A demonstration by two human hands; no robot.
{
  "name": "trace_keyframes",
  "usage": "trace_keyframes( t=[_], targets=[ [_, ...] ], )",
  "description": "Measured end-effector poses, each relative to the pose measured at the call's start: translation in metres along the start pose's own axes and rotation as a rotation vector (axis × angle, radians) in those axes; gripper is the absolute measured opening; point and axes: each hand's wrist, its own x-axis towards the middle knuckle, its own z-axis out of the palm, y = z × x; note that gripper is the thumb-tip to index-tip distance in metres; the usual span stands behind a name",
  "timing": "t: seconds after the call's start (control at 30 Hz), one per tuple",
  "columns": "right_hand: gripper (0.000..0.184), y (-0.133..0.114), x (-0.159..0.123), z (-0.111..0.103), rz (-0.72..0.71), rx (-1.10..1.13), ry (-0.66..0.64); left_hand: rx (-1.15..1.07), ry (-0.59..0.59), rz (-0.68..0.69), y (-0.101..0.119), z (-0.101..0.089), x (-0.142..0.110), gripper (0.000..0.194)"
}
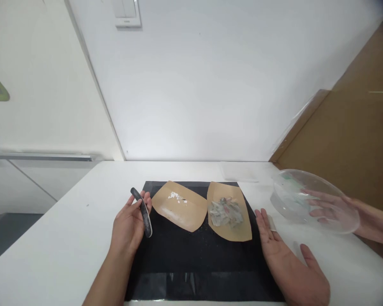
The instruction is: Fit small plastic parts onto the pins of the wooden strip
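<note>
My left hand [130, 223] is palm up at the left edge of a black mat [185, 255], its thumb and fingers closed on a slim, curved black object [143, 210] with a pale edge; its exact kind is unclear. My right hand [290, 263] lies palm up at the mat's right edge, fingers stretched out. Beside those fingers is a small beige piece [272, 223]; I cannot tell whether they touch it. Small white bits lie on one brown paper sheet [178, 216]. Crumpled translucent scraps [225, 212] are heaped on a second brown paper sheet [232, 233].
To the right, another person's hand [325, 206] shows through a clear plastic bowl [315, 178], tilted above the white table [83, 242]. A flat clear tray or lid [239, 172] lies at the back by the wall. Brown board [347, 123] borders the right side.
</note>
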Motion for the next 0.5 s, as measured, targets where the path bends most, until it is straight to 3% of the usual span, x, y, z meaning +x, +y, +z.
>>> trace_keyframes(
  t=[0.1, 0.2, 0.23, 0.33, 0.4, 0.5],
  targets=[
    [0.058, 0.001, 0.001, 0.003, -0.048, -0.191, -0.032, 0.034, -0.018, 0.016, 0.0, 0.009, -0.004, 0.036],
    [0.042, -0.005, 0.008, 0.021, -0.127, -0.676, -0.08, 0.185, -0.141, 0.068, 0.003, 0.03, -0.009, 0.042],
    [0.038, -0.008, 0.012, 0.03, -0.158, -0.931, -0.156, 0.274, -0.233, 0.092, 0.003, 0.039, -0.009, 0.045],
    [0.032, -0.016, 0.028, 0.057, -0.192, -1.713, -0.594, 0.423, -0.439, 0.109, -0.004, 0.066, -0.011, 0.046],
    [0.027, -0.014, 0.042, 0.071, -0.312, -1.984, -0.818, 0.462, -0.51, 0.066, -0.014, 0.075, -0.011, 0.044],
    [0.025, -0.001, 0.065, 0.076, -0.413, -2.236, -0.892, 0.494, -0.566, -0.005, -0.031, 0.074, -0.011, 0.047]
  ],
)
